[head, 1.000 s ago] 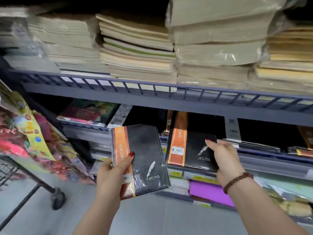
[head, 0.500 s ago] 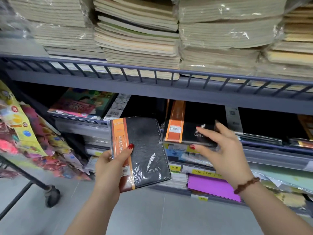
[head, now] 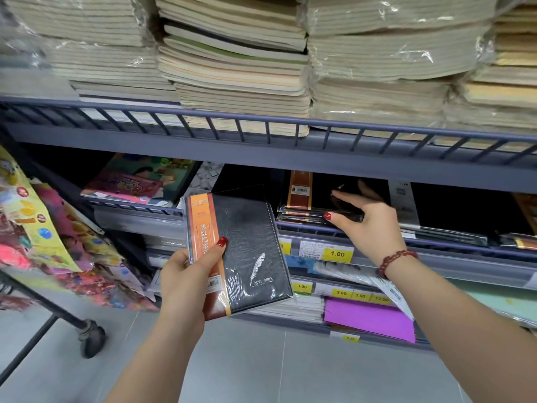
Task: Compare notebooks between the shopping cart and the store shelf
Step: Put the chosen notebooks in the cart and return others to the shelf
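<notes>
My left hand (head: 186, 277) holds a black leather-look notebook (head: 250, 242) with an orange band and a silver feather, upright in front of the middle shelf (head: 453, 245). My right hand (head: 372, 225) reaches into that shelf. Its fingers lie over a small stack of matching black notebooks (head: 300, 199) lying flat, and its thumb presses the stack's front edge. The top of the stack under my fingers is partly hidden in shadow.
Wrapped piles of beige exercise books (head: 238, 71) fill the upper shelf behind a grey rail (head: 261, 132). Yellow price tags (head: 337, 253) line the shelf fronts; purple paper (head: 369, 318) lies below. The cart's black frame and wheel (head: 93, 338) stand at lower left, beside colourful packets (head: 43, 234).
My right hand has laid its black notebook down flat onto the shelf stack and pushed further in. My left hand with its notebook has stayed nearly in place. The view has tilted down.
</notes>
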`<state>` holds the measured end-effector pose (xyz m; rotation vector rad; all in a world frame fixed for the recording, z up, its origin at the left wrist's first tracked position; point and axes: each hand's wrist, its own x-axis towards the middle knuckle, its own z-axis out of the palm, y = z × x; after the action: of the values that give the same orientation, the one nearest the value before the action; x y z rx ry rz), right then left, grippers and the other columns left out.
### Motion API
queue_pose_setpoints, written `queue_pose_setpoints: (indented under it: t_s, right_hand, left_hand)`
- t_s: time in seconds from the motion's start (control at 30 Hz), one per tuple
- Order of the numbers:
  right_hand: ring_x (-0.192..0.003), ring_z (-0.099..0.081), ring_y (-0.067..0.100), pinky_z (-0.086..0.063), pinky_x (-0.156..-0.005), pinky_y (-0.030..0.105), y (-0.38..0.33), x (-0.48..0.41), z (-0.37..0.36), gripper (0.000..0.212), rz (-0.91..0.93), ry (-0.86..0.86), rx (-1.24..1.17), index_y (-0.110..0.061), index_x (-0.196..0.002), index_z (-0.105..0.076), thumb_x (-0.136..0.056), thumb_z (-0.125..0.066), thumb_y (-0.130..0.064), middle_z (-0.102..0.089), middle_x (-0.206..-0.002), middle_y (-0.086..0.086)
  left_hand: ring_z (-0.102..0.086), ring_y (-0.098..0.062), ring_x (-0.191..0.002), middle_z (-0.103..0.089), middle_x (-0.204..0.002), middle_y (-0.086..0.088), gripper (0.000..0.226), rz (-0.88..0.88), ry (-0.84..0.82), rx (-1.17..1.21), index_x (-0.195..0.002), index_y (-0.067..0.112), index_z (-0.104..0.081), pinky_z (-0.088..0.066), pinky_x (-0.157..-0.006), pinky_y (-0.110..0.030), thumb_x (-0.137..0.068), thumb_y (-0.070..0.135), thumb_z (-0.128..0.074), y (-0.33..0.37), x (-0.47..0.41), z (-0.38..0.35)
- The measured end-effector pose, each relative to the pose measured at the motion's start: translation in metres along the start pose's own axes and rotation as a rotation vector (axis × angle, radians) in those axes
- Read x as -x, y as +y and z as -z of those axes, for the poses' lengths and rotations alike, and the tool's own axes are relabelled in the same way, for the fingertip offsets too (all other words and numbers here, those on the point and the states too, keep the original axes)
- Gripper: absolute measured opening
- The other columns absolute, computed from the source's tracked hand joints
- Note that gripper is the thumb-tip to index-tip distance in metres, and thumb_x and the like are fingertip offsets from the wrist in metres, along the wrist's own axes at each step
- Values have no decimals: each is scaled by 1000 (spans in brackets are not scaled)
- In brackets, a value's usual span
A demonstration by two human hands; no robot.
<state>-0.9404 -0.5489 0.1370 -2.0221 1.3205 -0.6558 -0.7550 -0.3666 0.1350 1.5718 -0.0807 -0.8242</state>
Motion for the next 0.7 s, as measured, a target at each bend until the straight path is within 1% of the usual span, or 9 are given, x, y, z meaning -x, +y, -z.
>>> queue_pose_setpoints:
  t_s: [0.07, 0.1, 0.17, 0.23, 0.3, 0.4, 0.53, 0.63, 0.7]
  right_hand:
    - [-115, -56, 8, -29, -74, -10, 2, 1, -1, 47, 14, -3, 8, -32, -126, -58, -81, -71, -26, -41, -147, 1]
    - [-94, -63, -1, -33, -64, -9, 1, 1, 0, 47, 28, -7, 9, -31, -127, -58, -82, -71, -26, -42, -146, 0]
    - [-56, -53, -8, -41, -62, 0, -2, 2, 4, 51, 45, -26, 17, -31, -129, -55, -81, -71, -27, -47, -142, -2]
    - [-76, -50, -6, -47, -86, 18, -5, 10, 7, 55, 54, 6, 59, -31, -131, -52, -79, -72, -30, -48, -141, 0]
    - [-108, -52, 13, -38, -96, 22, -10, 27, 7, 50, 98, 92, 0, -28, -124, -58, -77, -74, -27, -53, -129, 1]
    - [-90, -62, 13, -49, -82, 21, -21, 56, 2, 38, 69, 17, -299, -28, -108, -63, -74, -77, -18, -63, -101, -2]
    - [-74, -67, 12, -58, -70, 28, -32, 75, -4, 50, -194, -241, -686, -21, -119, -56, -76, -73, -4, -69, -91, 5]
    - [-80, -71, 17, -59, -71, 35, -30, 73, -2, 51, -254, -168, -764, -18, -122, -53, -79, -68, 3, -73, -89, 8]
    - [-83, -71, 13, -58, -72, 28, -26, 70, 2, 48, -280, -91, -782, -19, -121, -54, -80, -68, 2, -74, -90, 6]
  left_hand:
    - [-63, -29, -73, -69, -82, -12, 24, 3, -9, 7, -92, 11, -68, -52, -82, -61, -75, 25, -79, 2, 2, -3]
    - [-64, -29, -73, -70, -82, -11, 25, 4, -17, 11, -94, 10, -69, -52, -82, -61, -76, 24, -78, 3, 3, -5]
    - [-66, -28, -74, -71, -83, -10, 25, 1, -30, 14, -95, 11, -69, -53, -83, -61, -76, 24, -78, 5, 5, -7]
    - [-66, -28, -73, -72, -84, -10, 26, -8, -49, 20, -97, 9, -69, -54, -83, -57, -76, 24, -78, 8, 7, -9]
    - [-66, -27, -73, -73, -83, -10, 27, -13, -79, 19, -99, 8, -69, -54, -82, -51, -77, 23, -77, 10, 9, -13]
    - [-67, -26, -72, -73, -81, -8, 28, -21, -112, -3, -98, 9, -69, -55, -80, -44, -76, 24, -78, 13, 11, -24]
    - [-67, -22, -65, -71, -73, -5, 20, -12, -175, -26, -91, 11, -68, -56, -63, -34, -77, 22, -78, 16, 11, -46]
    - [-63, -19, -61, -67, -75, -6, 18, -7, -250, -79, -94, 9, -68, -52, -53, -28, -79, 18, -75, 21, 9, -63]
    - [-66, -18, -70, -69, -87, -7, 20, -20, -324, -119, -99, 10, -68, -57, -62, -31, -81, 14, -73, 24, 5, -70]
